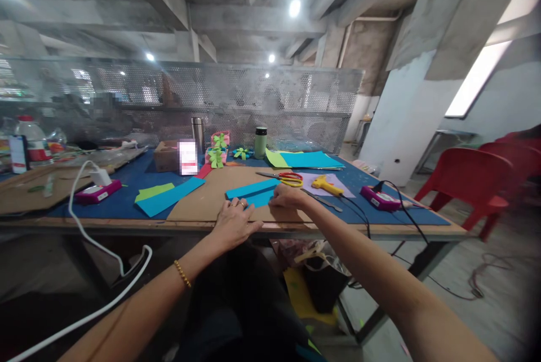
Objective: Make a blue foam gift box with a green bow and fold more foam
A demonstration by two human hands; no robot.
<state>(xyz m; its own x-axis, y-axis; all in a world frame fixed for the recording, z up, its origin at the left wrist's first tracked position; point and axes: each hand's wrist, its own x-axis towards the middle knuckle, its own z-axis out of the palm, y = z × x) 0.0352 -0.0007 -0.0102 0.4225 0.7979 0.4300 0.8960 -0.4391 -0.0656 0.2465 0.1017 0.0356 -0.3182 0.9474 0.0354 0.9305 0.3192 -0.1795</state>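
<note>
A folded strip of blue paper (260, 198) lies on a brown cardboard sheet (198, 207) right in front of me. My left hand (234, 224) rests on its near left part with the fingers spread and the palm down. At the strip's right end, my right hand (289, 197) is closed, its fingertips pinching the edge. Just beyond that hand are red-and-yellow-handled scissors (291, 179), shut. To their right a yellow hot glue gun (326, 185) sits on a lilac sheet (349, 188).
More blue paper (169, 197) lies at the left, and blue and green sheets (313, 159) at the back. A green bottle (261, 143), a steel flask (198, 133) and paper flowers (217, 153) stand behind. Purple power sockets (380, 198) with cables lie at both sides.
</note>
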